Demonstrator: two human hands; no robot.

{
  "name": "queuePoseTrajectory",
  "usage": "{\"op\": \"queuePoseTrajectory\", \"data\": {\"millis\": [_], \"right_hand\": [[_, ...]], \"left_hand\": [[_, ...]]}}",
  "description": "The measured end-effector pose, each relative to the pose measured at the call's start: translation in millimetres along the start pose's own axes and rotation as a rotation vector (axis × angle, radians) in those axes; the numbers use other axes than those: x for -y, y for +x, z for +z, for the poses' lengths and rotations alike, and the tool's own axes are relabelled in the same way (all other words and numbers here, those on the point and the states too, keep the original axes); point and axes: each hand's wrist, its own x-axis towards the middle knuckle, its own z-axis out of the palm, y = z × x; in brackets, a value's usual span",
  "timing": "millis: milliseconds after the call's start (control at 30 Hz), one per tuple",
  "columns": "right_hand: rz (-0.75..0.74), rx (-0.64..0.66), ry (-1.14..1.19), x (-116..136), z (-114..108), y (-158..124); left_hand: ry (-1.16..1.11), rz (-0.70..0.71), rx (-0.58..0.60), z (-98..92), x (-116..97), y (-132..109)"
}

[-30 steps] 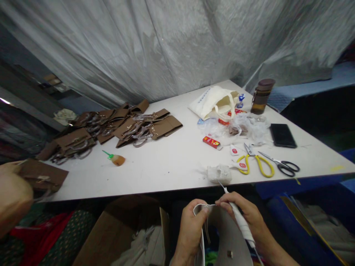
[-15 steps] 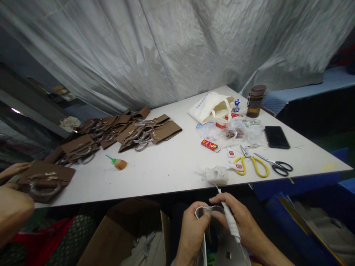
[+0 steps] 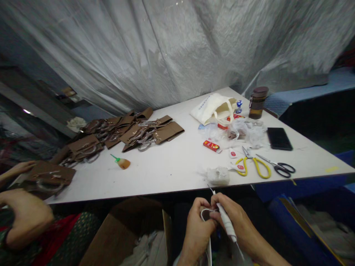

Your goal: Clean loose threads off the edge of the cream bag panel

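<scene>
My left hand (image 3: pixel 197 229), below the table's front edge, is closed on a pale grey piece with a white edge (image 3: pixel 205 212) that curves in a loop; much of it is hidden by my hands. Close beside it, my right hand (image 3: pixel 235 218) is closed around a slim tool with a white-wrapped handle (image 3: pixel 226 221). Its thin tip points up toward the table, and a thin cord or wire trails from the lower end. The right fingertips also meet the edge of the piece. Just beyond the tip, a whitish lump (image 3: pixel 218 175) sits on the table edge.
The white table (image 3: pixel 155 171) bears brown handbags (image 3: pixel 169 132), a green-tipped bottle (image 3: pixel 122 162), yellow-handled scissors (image 3: pixel 260 166), black-handled scissors (image 3: pixel 284 169), a phone (image 3: pixel 279 138), a cloth bag (image 3: pixel 205 111) and a drink bottle (image 3: pixel 257 103). A co-worker's arm (image 3: pixel 27 214) is at left. A cardboard box (image 3: pixel 111 232) stands below.
My hands have drawn closer together, the right fingers now pinching at the piece's edge. The tool tip has shifted left. At left, the co-worker's near hand has moved right.
</scene>
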Motion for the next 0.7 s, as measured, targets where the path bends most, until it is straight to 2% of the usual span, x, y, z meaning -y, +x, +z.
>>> {"op": "queuePoseTrajectory", "data": {"millis": [300,500,600,700], "right_hand": [[-0.112,-0.044,-0.112,-2,-1,-2],[-0.090,-0.037,-0.143,-3,-4,0],[-0.069,-0.055,-0.096,3,-7,3],[-0.114,-0.211,-0.065,11,-13,5]], "left_hand": [[-0.031,-0.016,-0.015,-2.6,-5,-1],[-0.017,-0.021,-0.048,-3.0,-5,0],[-0.014,-0.016,-0.047,-13.2,-5,1],[-0.041,0.010,-0.168,-37.8,-20,-1]]}}
